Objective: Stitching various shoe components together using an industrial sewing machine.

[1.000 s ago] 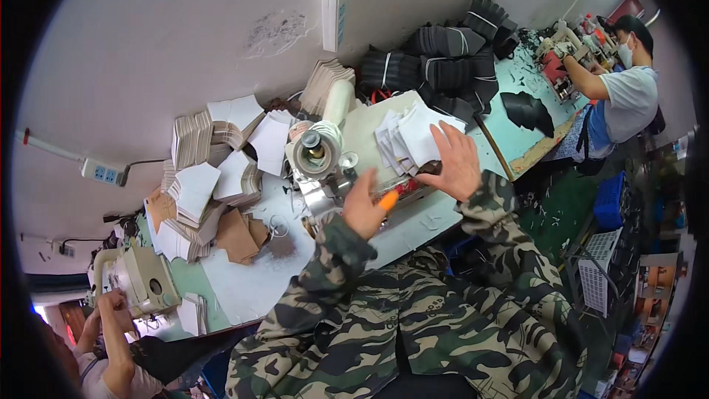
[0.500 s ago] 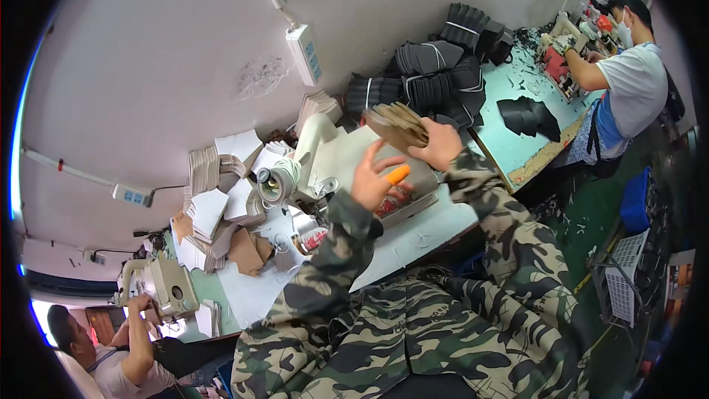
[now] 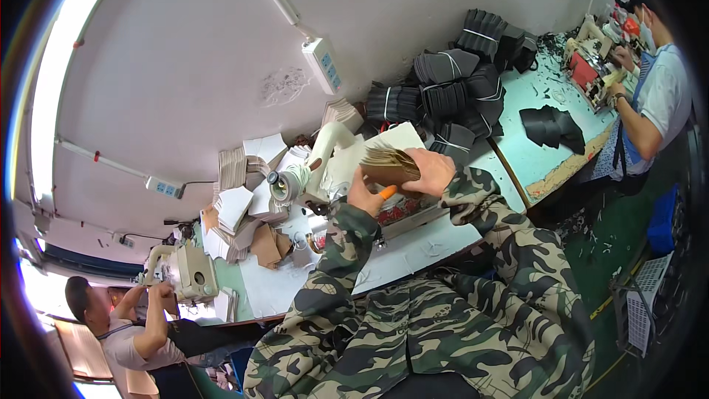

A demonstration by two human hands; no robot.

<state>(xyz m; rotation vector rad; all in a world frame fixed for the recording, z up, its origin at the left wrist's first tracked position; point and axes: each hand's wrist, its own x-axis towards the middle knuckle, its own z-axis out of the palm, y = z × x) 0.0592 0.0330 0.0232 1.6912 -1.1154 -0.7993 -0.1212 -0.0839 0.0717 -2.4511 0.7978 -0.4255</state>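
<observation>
Both hands lift a fanned stack of tan cut pieces above the sewing machine bed.

The right hand [image 3: 432, 171] closes over the far end of the stack of tan pieces [image 3: 390, 165], fingers wrapped on top, while the left hand [image 3: 363, 196] pinches the near edge from below, an orange tool [image 3: 387, 192] tucked against its fingers. The stack is held in the air, just over the cream sewing machine [image 3: 325, 170] and the white worktable [image 3: 413, 247]. To handle it well, I judge both hands should keep even pressure so the fanned layers do not slide apart, and square the edges before setting them down. Around the machine lie piles of white and tan cut pieces [image 3: 240, 207]; bundles of black material [image 3: 450, 81] sit along the wall. Other workers sit at either end.
</observation>
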